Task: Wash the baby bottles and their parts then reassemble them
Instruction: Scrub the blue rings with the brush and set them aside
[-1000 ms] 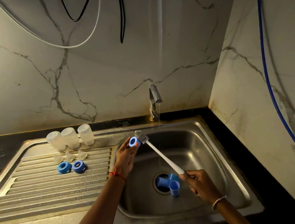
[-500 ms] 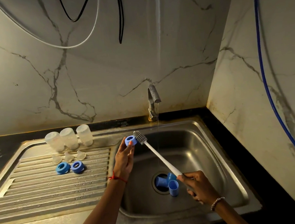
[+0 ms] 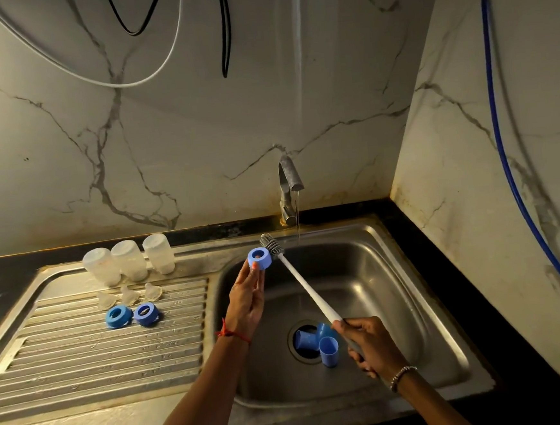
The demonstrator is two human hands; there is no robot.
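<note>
Three blue caps [image 3: 328, 351] in sink [image 3: 387, 271], three bottles [image 3: 129, 265] on drainboard [image 3: 82, 362]

Clear bottles [image 3: 129, 261]: 3. Clear teats [image 3: 130, 295]: 3. Blue collar rings [image 3: 116, 316]: 3. Blue caps [image 3: 328, 351]: 3, one partly hidden. Bottle brush [image 3: 306, 287]: 1. Tap [image 3: 288, 188]: 1.

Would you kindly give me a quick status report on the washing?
Left hand pinches blue ring. Right hand grips brush, bristles beside ring. Nothing in the way.

Home kitchen: steel sink [image 3: 409, 259], tap [image 3: 289, 184].
</note>
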